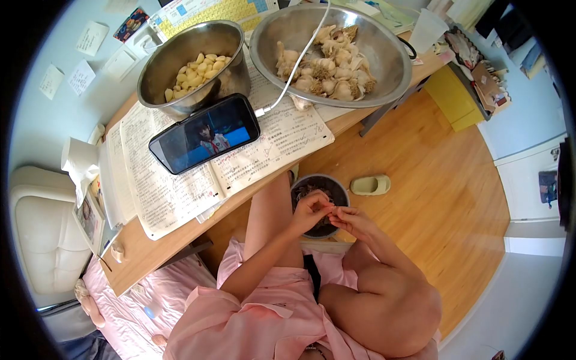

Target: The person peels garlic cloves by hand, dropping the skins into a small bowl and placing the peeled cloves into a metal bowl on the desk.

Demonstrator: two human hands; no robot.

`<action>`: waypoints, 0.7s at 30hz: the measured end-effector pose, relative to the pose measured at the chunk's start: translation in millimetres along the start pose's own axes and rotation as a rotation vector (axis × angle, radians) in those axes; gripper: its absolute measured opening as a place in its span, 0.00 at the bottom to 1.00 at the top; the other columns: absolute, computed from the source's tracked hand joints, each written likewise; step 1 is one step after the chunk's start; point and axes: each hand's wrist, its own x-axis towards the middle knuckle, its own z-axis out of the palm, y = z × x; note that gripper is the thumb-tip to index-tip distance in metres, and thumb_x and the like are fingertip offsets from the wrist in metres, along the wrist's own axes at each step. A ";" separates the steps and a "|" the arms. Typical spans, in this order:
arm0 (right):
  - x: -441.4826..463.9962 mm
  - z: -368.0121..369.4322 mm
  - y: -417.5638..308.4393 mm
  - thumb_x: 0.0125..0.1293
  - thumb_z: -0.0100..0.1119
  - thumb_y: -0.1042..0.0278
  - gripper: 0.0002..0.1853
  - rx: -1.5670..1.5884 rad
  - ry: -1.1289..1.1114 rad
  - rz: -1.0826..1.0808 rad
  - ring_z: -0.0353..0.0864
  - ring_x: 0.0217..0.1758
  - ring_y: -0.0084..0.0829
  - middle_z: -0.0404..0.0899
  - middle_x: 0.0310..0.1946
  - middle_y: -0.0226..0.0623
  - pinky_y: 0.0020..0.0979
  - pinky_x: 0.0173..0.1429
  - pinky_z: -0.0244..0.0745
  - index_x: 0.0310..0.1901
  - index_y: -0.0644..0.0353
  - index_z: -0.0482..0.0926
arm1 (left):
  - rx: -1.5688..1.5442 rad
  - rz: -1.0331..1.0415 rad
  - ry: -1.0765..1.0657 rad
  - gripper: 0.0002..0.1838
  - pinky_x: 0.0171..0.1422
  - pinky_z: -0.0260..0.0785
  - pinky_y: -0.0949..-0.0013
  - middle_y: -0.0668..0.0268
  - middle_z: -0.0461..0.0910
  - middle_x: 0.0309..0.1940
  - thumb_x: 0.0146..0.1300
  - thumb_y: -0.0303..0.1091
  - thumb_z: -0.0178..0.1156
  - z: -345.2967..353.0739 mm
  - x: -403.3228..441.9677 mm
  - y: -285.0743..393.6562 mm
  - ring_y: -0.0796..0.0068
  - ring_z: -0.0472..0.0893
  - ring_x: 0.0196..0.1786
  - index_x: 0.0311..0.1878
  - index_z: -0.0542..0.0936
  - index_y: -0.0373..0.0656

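Over a dark bin [343, 191] on the floor, my left hand [312, 210] and my right hand [353, 219] meet at the fingertips. Both are pinched closed on something small that I cannot make out. Papery scraps lie inside the bin, partly hidden by my left hand. On the desk, a deep steel bowl [150, 90] holds peeled garlic cloves [195, 75]. To its right, a wide steel basin [390, 66] contains unpeeled garlic bulbs [343, 66].
A phone [204, 133] with a white cable [294, 72] leans against the deep bowl, on printed papers [288, 141]. The desk edge [141, 273] runs above my legs. One slipper [370, 185] lies right of the bin. A plastic cup [428, 31] stands behind the basin.
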 end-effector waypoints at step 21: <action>-5.2 10.3 -9.7 0.63 0.59 0.60 0.18 -0.377 -0.034 0.010 0.81 0.41 0.25 0.81 0.38 0.39 0.25 0.48 0.77 0.47 0.67 0.78 | 0.341 -0.116 -0.353 0.06 0.31 0.65 0.77 0.70 0.71 0.28 0.55 0.28 0.64 -29.2 10.5 34.6 0.81 0.72 0.28 0.30 0.75 0.41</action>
